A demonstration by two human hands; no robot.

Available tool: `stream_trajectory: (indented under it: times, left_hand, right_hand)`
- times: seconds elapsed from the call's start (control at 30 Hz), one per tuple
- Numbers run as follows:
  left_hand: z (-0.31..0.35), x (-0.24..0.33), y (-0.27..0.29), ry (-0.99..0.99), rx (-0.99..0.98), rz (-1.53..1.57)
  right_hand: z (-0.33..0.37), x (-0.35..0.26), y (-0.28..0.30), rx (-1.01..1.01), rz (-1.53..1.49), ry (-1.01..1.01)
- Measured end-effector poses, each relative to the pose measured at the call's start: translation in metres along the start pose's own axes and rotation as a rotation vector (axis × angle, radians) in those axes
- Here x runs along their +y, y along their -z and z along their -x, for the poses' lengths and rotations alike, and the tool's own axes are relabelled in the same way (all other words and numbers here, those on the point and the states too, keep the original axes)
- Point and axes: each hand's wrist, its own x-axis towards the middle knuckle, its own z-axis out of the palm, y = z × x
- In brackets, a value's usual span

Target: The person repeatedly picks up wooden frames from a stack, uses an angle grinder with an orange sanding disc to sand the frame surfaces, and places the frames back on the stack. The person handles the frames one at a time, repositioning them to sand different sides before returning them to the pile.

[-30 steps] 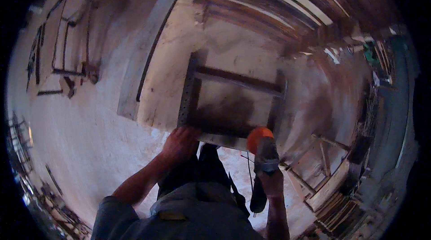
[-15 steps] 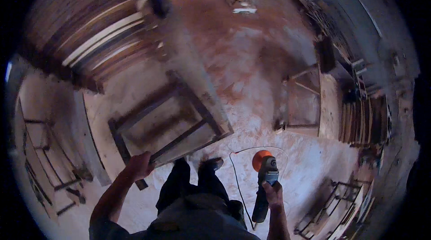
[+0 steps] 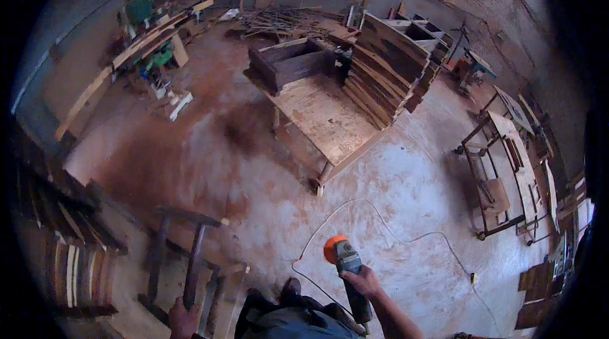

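Note:
My right hand (image 3: pixel 362 281) is wrapped around the body of an angle grinder (image 3: pixel 353 269). Its orange disc (image 3: pixel 333 249) faces up and to the left, above the floor and touching nothing. At the lower left, my left hand (image 3: pixel 183 320) is closed on a dark bar of a wooden frame (image 3: pixel 195 264). That frame is tilted, with its far crosspiece reaching away from me. Some of its near end is cut off by the picture's edge. A thin cord (image 3: pixel 319 293) trails from the grinder onto the floor.
Ahead stands a low worktable (image 3: pixel 333 117) bearing a dark wooden box frame (image 3: pixel 293 63) and stacked boards (image 3: pixel 380 72). The cord loops right to a black connector (image 3: pixel 472 279). A wheeled rack (image 3: pixel 501 174) stands right, stacked planks (image 3: pixel 79 269) left, a green machine (image 3: pixel 141 4) far left.
My view has swung to the right, so the wooden frame now sits lower left and the worktable ahead. Both hands keep their holds on the frame and the grinder.

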Motion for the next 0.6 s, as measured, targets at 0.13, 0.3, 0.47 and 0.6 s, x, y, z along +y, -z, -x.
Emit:
stream_trajectory:
  times: [0.13,0.3,0.47,0.6]
  left_hand:
    - [-0.066,0.11,0.036,-0.093,0.0,-0.246]
    - [-0.163,0.243,0.031,-0.405,0.123,-0.217]
    - [-0.275,0.384,0.037,-0.556,0.125,-0.259]
    - [-0.382,0.505,0.034,-0.663,0.073,-0.352]
  right_hand:
    - [0.001,0.008,-0.002,0.131,-0.168,0.008]
    - [-0.01,0.027,0.033,0.278,-0.294,-0.084]
    - [-0.036,0.007,0.047,0.501,-0.419,-0.084]
    - [-0.059,-0.037,0.066,0.501,-0.201,-0.212]
